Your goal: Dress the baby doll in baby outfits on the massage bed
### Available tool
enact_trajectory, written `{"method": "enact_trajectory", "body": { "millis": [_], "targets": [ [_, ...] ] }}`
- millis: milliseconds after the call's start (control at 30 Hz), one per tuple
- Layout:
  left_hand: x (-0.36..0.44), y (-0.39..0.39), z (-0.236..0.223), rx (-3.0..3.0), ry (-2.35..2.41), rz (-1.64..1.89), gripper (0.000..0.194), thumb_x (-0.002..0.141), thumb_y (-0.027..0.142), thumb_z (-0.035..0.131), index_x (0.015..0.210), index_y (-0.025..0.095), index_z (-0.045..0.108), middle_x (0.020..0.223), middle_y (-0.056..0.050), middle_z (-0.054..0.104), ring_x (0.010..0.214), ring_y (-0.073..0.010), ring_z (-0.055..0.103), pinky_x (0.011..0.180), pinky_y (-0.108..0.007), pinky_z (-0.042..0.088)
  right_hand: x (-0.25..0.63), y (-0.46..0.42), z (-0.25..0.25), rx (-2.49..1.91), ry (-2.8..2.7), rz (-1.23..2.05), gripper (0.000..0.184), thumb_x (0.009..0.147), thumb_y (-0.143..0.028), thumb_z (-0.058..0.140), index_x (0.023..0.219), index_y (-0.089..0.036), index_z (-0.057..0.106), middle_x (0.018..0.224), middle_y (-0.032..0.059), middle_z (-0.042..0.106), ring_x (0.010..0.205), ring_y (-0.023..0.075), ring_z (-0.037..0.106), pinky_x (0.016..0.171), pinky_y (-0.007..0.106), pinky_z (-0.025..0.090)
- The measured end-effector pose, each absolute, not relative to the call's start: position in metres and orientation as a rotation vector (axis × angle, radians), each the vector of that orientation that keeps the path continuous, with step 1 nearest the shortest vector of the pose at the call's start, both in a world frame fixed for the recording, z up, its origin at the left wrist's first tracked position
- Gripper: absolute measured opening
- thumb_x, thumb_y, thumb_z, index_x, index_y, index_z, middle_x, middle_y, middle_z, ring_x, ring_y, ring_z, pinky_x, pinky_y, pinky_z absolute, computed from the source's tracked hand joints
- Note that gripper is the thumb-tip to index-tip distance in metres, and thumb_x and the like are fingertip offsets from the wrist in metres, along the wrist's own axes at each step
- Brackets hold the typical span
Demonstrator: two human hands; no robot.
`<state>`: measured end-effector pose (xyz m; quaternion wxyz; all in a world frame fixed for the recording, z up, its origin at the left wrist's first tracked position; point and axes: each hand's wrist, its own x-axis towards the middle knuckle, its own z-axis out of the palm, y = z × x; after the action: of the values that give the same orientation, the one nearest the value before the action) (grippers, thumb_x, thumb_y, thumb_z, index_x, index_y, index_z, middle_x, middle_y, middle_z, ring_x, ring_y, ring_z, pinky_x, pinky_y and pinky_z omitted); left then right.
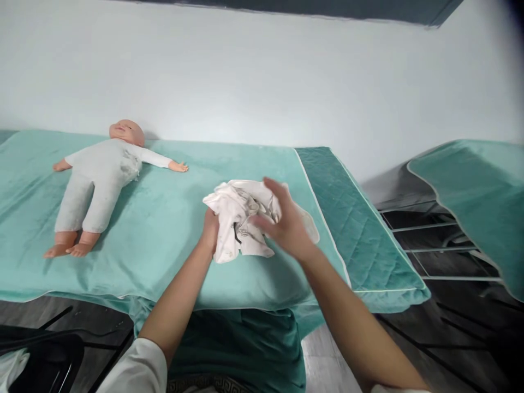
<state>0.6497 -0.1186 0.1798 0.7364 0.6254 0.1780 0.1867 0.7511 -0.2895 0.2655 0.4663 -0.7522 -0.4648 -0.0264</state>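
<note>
A crumpled white cloth (233, 204), possibly a small garment, is bunched up over the green-covered table in front of me. It has a small dark mark or strip near its lower middle. My left hand (210, 232) grips its left edge, the fingers partly hidden behind the folds. On the other side, my right hand (289, 224) is spread, thumb and forefinger apart, just over the cloth's right part. Whether it touches the fabric I cannot tell. To the left, a baby doll (100, 169) in a white suit lies on its back, arms stretched out.
The green cover (172, 273) drapes over the table's front edge, with a darker quilted strip (360, 229) at its right end. Further right stands a metal frame (434, 250) with another green cover (478, 196). A black chair (49, 360) is at the lower left.
</note>
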Motion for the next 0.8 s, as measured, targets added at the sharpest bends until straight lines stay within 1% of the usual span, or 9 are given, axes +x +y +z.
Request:
{"method": "enact_trajectory", "body": {
  "millis": [67,100,233,300,433,500,600,700,800],
  "targets": [
    [0.645,-0.124,0.181,1.318,0.339,0.343,0.048,0.075,0.045,0.08,0.113,0.016,0.072,0.109,-0.01,0.077,0.106,-0.0294,0.071,0.101,-0.045,0.055,0.727,-0.276,0.247,-1.875,-1.218,0.154,0.096,0.081,-0.047,0.082,0.16,-0.027,0.031,0.165,0.0136,0.036,0.155,0.0357,0.033,0.126,0.058,0.033],
    [0.642,-0.126,0.182,1.269,0.301,0.282,0.045,0.069,0.036,0.084,0.108,0.016,0.074,0.105,-0.008,0.078,0.1,-0.0281,0.072,0.097,-0.043,0.056,0.719,-0.272,0.237,-1.914,-1.2,0.204,0.097,0.08,-0.044,0.082,0.161,-0.026,0.032,0.165,0.0136,0.035,0.155,0.0366,0.032,0.126,0.059,0.033],
    [0.636,-0.125,0.19,1.019,0.153,0.059,0.042,0.059,0.022,0.082,0.099,0.014,0.076,0.095,-0.008,0.079,0.088,-0.027,0.074,0.085,-0.039,0.057,0.715,-0.281,0.223,-1.896,-1.022,0.197,0.066,0.088,-0.032,0.07,0.15,-0.026,0.049,0.151,0.0108,0.054,0.145,0.0316,0.048,0.123,0.055,0.039],
    [0.638,-0.123,0.194,0.999,0.122,0.055,0.038,0.063,0.025,0.082,0.098,0.013,0.077,0.096,-0.01,0.079,0.09,-0.0275,0.074,0.088,-0.04,0.056,0.719,-0.302,0.235,-1.773,-0.922,0.239,0.058,0.088,-0.034,0.071,0.143,-0.027,0.055,0.144,0.0092,0.061,0.137,0.03,0.056,0.121,0.052,0.043],
    [0.646,-0.124,0.195,1.015,0.246,0.282,0.028,0.078,0.029,0.077,0.103,0.017,0.071,0.108,-0.01,0.075,0.097,-0.0225,0.073,0.094,-0.041,0.057,0.731,-0.356,0.284,-1.5,-0.577,0.135,0.059,0.082,-0.041,0.078,0.137,-0.03,0.058,0.134,0.0087,0.066,0.119,0.032,0.068,0.106,0.054,0.057],
    [0.652,-0.125,0.192,1.005,0.301,0.433,0.032,0.079,0.03,0.075,0.108,0.02,0.065,0.121,-0.009,0.07,0.107,-0.0217,0.07,0.099,-0.044,0.056,0.742,-0.382,0.308,-1.405,-0.464,-0.098,0.053,0.08,-0.032,0.08,0.13,-0.033,0.063,0.136,0.0074,0.065,0.123,0.0328,0.066,0.112,0.056,0.053],
    [0.666,-0.123,0.184,1.119,0.406,0.625,0.036,0.08,0.031,0.072,0.113,0.021,0.059,0.13,-0.01,0.065,0.123,-0.0222,0.064,0.107,-0.043,0.052,0.763,-0.415,0.323,-1.357,-0.414,-0.469,0.047,0.073,-0.019,0.085,0.115,-0.033,0.071,0.124,0.0054,0.07,0.125,0.0373,0.065,0.116,0.063,0.047],
    [0.689,-0.114,0.181,1.351,0.657,0.706,0.046,0.08,0.029,0.073,0.122,0.018,0.057,0.136,-0.015,0.062,0.128,-0.0235,0.06,0.108,-0.039,0.049,0.783,-0.442,0.308,-1.554,-0.429,-0.594,0.049,0.08,-0.03,0.084,0.124,-0.041,0.067,0.128,0.0018,0.068,0.128,0.038,0.063,0.116,0.067,0.046],
    [0.715,-0.101,0.183,1.525,0.83,0.643,0.062,0.08,0.027,0.077,0.136,0.012,0.054,0.141,-0.021,0.059,0.123,-0.0252,0.062,0.106,-0.038,0.048,0.796,-0.461,0.28,-1.756,-0.373,-0.674,0.056,0.083,-0.039,0.082,0.135,-0.039,0.061,0.134,0.0056,0.064,0.127,0.0383,0.063,0.114,0.066,0.047]
  ]
}}
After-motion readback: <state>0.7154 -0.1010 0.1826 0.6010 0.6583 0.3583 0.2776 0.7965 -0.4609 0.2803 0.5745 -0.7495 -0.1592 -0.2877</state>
